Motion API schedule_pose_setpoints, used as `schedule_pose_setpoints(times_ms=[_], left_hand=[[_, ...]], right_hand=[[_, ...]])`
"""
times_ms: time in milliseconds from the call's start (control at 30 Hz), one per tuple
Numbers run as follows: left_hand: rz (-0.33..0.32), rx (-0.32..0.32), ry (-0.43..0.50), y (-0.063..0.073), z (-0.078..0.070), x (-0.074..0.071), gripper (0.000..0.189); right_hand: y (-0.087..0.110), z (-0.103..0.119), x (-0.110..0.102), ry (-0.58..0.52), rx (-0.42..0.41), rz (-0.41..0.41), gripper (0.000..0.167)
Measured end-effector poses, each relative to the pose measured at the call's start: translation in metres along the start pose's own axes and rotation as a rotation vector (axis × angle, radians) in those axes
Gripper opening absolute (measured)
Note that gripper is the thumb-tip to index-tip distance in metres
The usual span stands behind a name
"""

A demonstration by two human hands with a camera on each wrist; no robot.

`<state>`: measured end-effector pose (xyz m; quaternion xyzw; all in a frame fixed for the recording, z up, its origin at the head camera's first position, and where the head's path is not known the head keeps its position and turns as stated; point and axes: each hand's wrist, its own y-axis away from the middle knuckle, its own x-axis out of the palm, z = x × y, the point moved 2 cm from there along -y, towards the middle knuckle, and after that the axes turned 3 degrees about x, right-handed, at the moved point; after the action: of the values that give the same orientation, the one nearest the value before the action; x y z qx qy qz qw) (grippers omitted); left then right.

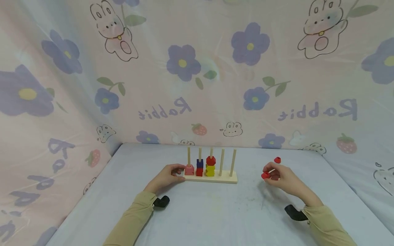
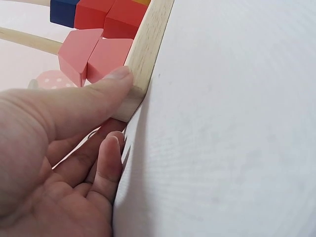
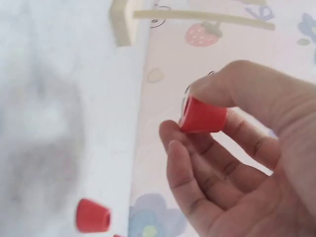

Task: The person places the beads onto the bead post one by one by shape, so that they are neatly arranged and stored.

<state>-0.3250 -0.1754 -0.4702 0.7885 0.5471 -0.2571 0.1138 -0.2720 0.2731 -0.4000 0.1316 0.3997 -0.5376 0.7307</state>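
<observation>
A wooden peg stacker (image 1: 212, 179) stands on the table, with several upright pegs. Its left end is gripped by my left hand (image 1: 167, 177), the thumb (image 2: 106, 94) lying against the base (image 2: 154, 47) in the left wrist view. Pink blocks (image 1: 189, 170) sit on the leftmost peg. The second peg bears a dark blue block (image 1: 200, 163) over a red one (image 1: 199, 172); the third has a red piece (image 1: 210, 160) above yellow pieces (image 1: 210, 170). To the right of the stacker, my right hand (image 1: 283, 177) pinches a red tapered block (image 3: 205, 116) above the table.
Another red tapered block (image 1: 277, 160) lies on the table beyond my right hand. In the right wrist view, the edge of a further red piece (image 3: 117, 236) shows at the bottom. A patterned rabbit-and-flower curtain (image 1: 215, 92) hangs behind the white-covered table (image 1: 215, 218).
</observation>
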Motion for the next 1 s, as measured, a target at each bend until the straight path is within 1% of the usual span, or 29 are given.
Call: schedule_pose_setpoints(times_ms=[100, 233, 467, 567, 600, 800, 833, 1000], left_hand=[[0.001, -0.007, -0.003, 0.000, 0.000, 0.001, 0.048], [0.001, -0.011, 0.003, 0.000, 0.001, 0.001, 0.048], [-0.001, 0.015, 0.013, -0.001, 0.002, 0.000, 0.048], [0.003, 0.026, 0.015, -0.001, 0.003, 0.000, 0.048], [0.000, 0.023, 0.015, 0.001, -0.001, -0.001, 0.047], [-0.004, -0.009, 0.017, 0.001, -0.003, -0.001, 0.047], [-0.001, -0.005, 0.016, -0.001, 0.001, -0.001, 0.048], [0.001, 0.001, 0.016, -0.001, 0.001, -0.001, 0.048]], right_hand=[[-0.008, 0.013, -0.003, 0.007, -0.078, -0.049, 0.027], [-0.022, 0.033, -0.008, 0.001, -0.137, -0.093, 0.028], [-0.046, 0.060, -0.010, -0.063, -0.156, -0.169, 0.031], [-0.056, 0.070, -0.007, -0.096, -0.186, -0.185, 0.031], [-0.059, 0.072, -0.005, -0.107, -0.193, -0.188, 0.032], [-0.067, 0.116, 0.000, -0.169, -0.244, -0.219, 0.036], [-0.068, 0.123, 0.002, -0.181, -0.253, -0.223, 0.037], [-0.077, 0.126, 0.015, -0.226, -0.257, -0.220, 0.036]])
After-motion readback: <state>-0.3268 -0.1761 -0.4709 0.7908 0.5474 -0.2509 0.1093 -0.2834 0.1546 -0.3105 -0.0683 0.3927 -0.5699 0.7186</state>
